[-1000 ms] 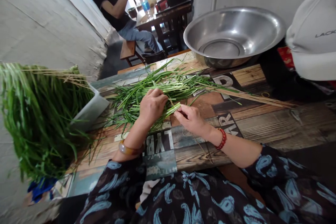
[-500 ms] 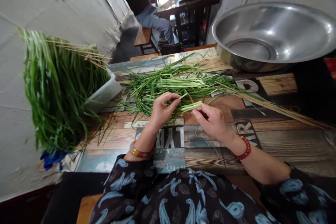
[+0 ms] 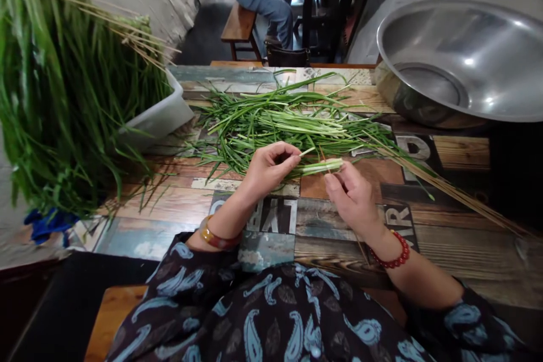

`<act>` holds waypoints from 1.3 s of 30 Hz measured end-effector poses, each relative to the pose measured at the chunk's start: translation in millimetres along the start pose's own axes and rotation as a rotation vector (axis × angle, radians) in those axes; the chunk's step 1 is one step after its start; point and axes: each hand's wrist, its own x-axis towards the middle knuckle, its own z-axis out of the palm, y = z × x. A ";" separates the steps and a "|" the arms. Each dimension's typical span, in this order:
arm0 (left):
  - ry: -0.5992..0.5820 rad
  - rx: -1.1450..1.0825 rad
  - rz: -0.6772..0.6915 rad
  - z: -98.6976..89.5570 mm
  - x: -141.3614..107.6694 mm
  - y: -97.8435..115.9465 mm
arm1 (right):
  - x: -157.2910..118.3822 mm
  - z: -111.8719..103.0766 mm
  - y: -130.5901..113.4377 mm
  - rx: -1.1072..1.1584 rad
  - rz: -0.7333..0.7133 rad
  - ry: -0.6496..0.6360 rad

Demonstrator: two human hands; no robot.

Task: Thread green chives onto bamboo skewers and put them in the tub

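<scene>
**Left hand (image 3: 269, 172) off the loose green pile (image 3: 288, 119) since a second ago, one stalk (image 3: 308, 152) now pinched**

Patchwork-print table (image 3: 466, 246) across the middle. Steel basin (image 3: 449, 37) far right. Long greens (image 3: 80, 90) hang on sticks at left, beside white container (image 3: 156, 119). Loose green pile mid-table, just beyond the hands; bundle of thin sticks (image 3: 449, 189) slants from its right end toward the right.

Right hand (image 3: 354, 195), near side of pile: thumb and fingers clamped on pale end of small bunch (image 3: 314, 168). Left hand, left of it: thumb and index together on the stalk, pale tip pointing right. Can't tell whether its other fingers grip the bunch. Upright stick (image 3: 323, 154) crosses the bunch.
</scene>
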 end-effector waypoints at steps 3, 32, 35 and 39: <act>-0.001 -0.018 0.013 1.9 -1.5 1.9 | -3.8 -2.3 -9.9 -0.050 -0.025 -0.033; 0.042 -0.124 -0.008 7.0 -7.2 8.8 | -10.2 1.6 -12.1 0.119 0.088 -0.166; 0.060 -0.114 -0.003 7.0 -6.6 8.0 | -9.9 1.9 -12.2 0.120 0.089 -0.166; 0.061 -0.102 0.003 7.4 -6.9 7.3 | -8.7 2.9 -12.9 0.121 0.093 -0.168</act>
